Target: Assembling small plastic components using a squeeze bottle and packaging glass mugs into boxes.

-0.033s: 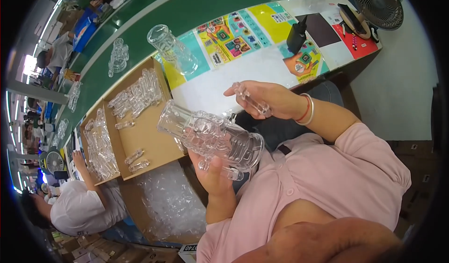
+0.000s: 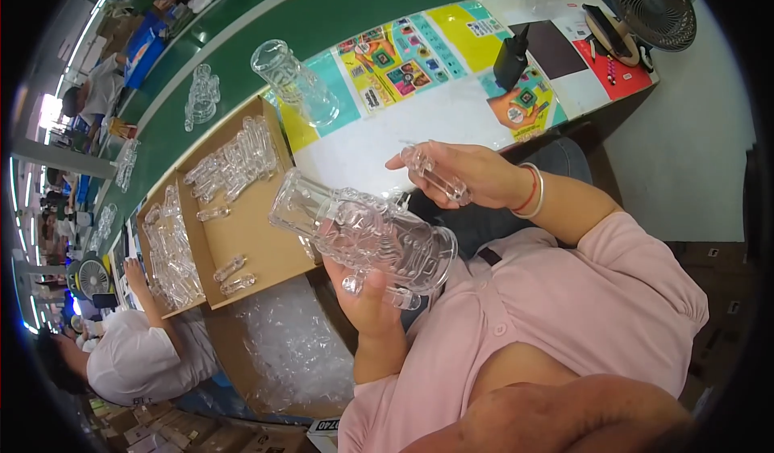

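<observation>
My left hand is closed around a large clear vessel with moulded relief on its wall, holding it tilted in front of my chest. Its wide round mouth points to the upper left. Through the clear wall some of my fingers show. Raised to the right of it, my right hand pinches a small clear tube-like piece between thumb and fingers, apart from the vessel. A similar small clear piece shows low on the vessel beside my left thumb; whether it is attached I cannot tell.
Left of the vessel are cardboard trays with many small clear pieces. Below sits a box lined with clear plastic. Another clear vessel, a black bottle and a fan stand beyond. A co-worker sits at left.
</observation>
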A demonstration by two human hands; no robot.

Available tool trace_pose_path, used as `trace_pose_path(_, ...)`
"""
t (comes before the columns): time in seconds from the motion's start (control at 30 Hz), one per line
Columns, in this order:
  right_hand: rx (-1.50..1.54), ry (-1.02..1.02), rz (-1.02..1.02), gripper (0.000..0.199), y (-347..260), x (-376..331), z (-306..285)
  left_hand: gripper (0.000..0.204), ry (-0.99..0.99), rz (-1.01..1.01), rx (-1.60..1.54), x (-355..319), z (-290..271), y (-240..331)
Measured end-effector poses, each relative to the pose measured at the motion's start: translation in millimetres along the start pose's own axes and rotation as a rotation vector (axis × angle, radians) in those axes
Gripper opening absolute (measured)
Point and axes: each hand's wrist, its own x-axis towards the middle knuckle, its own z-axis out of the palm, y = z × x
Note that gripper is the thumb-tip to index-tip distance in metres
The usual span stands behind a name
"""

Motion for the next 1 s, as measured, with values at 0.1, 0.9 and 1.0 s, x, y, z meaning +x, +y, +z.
trace_pose_path(0.1, 0.022, -0.01, -0.04, 0.049, 7, -13, -1, 0.092, -0.011, 0.004, 0.124, 0, 8, -3)
trace_pose_path(0.9, -0.832, 0.094, -0.399, 0.049, 7, -47, 1, 0.094, -0.127, -0.05, 0.118, -10, 6, -9)
trace_pose_path(1.0, -0.67, -0.014, -0.412, 0.06, -3, -43, -16, 0.094, -0.198, -0.095, 0.087, -9, 7, -10)
